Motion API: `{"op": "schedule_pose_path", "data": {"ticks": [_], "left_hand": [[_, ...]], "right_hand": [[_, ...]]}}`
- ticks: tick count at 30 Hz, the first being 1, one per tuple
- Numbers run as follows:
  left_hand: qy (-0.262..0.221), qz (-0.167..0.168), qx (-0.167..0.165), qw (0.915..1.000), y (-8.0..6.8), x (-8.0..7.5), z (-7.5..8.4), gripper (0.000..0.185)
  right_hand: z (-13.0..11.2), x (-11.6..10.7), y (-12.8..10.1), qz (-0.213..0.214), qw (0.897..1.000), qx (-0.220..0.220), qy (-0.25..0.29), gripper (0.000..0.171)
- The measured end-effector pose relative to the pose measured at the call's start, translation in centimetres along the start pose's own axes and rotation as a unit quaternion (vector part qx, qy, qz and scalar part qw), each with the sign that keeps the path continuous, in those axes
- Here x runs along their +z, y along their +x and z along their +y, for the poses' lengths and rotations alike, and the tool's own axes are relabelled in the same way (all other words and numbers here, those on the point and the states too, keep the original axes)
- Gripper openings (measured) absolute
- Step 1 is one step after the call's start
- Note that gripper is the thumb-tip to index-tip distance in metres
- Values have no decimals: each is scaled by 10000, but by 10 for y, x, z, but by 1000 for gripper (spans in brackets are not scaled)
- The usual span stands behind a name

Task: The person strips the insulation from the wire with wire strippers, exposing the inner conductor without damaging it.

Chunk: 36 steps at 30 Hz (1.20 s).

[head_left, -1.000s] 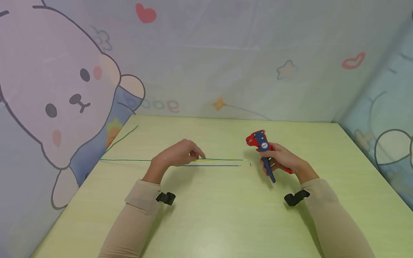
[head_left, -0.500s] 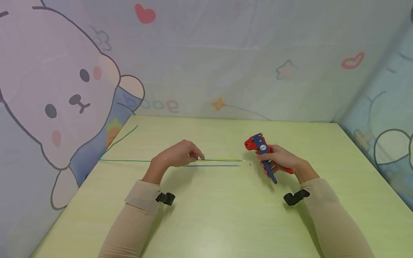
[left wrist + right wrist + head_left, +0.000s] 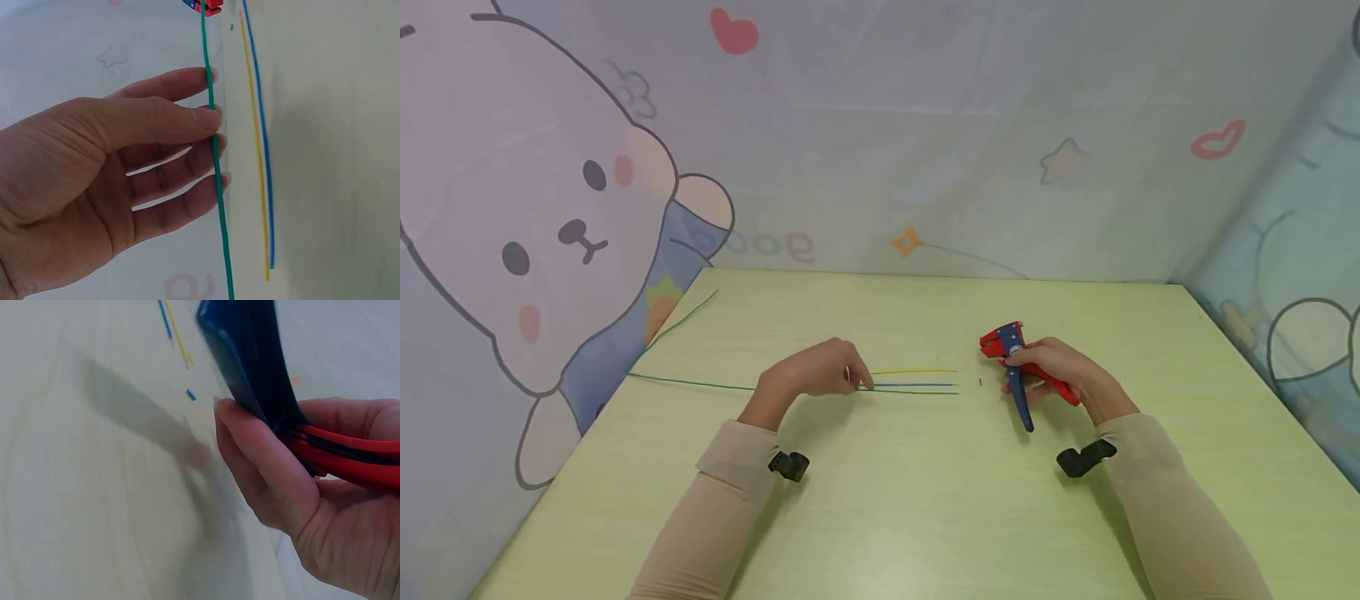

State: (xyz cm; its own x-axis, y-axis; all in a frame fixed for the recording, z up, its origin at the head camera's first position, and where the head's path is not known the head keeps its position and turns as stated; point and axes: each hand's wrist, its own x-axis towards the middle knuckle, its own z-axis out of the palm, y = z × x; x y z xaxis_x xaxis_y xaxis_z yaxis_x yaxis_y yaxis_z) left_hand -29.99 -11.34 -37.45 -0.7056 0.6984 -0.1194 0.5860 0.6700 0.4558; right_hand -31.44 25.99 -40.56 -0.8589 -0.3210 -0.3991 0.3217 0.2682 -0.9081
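Between thumb and fingertips, my left hand (image 3: 816, 368) pinches a long green wire (image 3: 223, 237). In the left wrist view a yellow wire (image 3: 255, 106) and a blue wire (image 3: 265, 144) lie close together on the table beside that hand. My right hand (image 3: 1063, 368) holds a red and blue wire stripper (image 3: 1017, 379) by its handles, its head up and facing left toward the wire ends. In the right wrist view a handle (image 3: 244, 350) of the stripper blocks part of the scene, and its head is out of frame.
A tiny blue offcut (image 3: 191, 394) lies near the wire ends, with a small yellow piece (image 3: 190, 359) by the yellow wire's tip. The green wire's far stretch bends at the left edge of the pale table (image 3: 880, 517). A printed curtain (image 3: 880, 150) hangs behind.
My left hand has shifted the green wire toward me, from beside the yellow wire to the near side of the blue one. The stripper has turned more upright and its handles stand wider apart.
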Motion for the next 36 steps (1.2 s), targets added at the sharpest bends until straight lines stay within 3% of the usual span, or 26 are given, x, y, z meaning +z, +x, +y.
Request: {"op": "schedule_pose_path", "data": {"ticks": [5, 7, 9, 12, 14, 23, 31, 34, 36], "left_hand": [[291, -214, -116, 9993, 5, 10, -3, 36], [380, -240, -155, 9989, 6, 13, -5, 34], [419, -230, -214, 9986, 7, 15, -7, 33], [406, -180, -259, 9987, 7, 16, -8, 33], [414, -131, -264, 9987, 7, 17, -9, 33], [273, -218, -256, 9991, 5, 17, -9, 34], [105, -272, -220, 9993, 4, 12, -9, 30], [-8, -84, -194, 9998, 1, 7, -10, 23], [-134, 345, -253, 9990, -2, 4, -11, 21]], "right_hand": [[5, -1, 2, 361, 9991, 142, -139, 43], [6, -1, 1, 669, 9953, 125, -691, 39], [4, 0, -1, 1023, 9842, 86, -1444, 34], [2, 2, -3, 1364, 9579, 82, -2524, 38], [1, 3, -2, 1368, 9486, 102, -2853, 45], [3, 5, -2, 1339, 9332, 129, -3333, 44], [-1, 3, -4, 1270, 9332, 126, -3360, 45], [-6, 3, -8, 1402, 9293, -110, -3415, 48], [-9, 5, -11, 1610, 9195, -490, -3551, 49]]}}
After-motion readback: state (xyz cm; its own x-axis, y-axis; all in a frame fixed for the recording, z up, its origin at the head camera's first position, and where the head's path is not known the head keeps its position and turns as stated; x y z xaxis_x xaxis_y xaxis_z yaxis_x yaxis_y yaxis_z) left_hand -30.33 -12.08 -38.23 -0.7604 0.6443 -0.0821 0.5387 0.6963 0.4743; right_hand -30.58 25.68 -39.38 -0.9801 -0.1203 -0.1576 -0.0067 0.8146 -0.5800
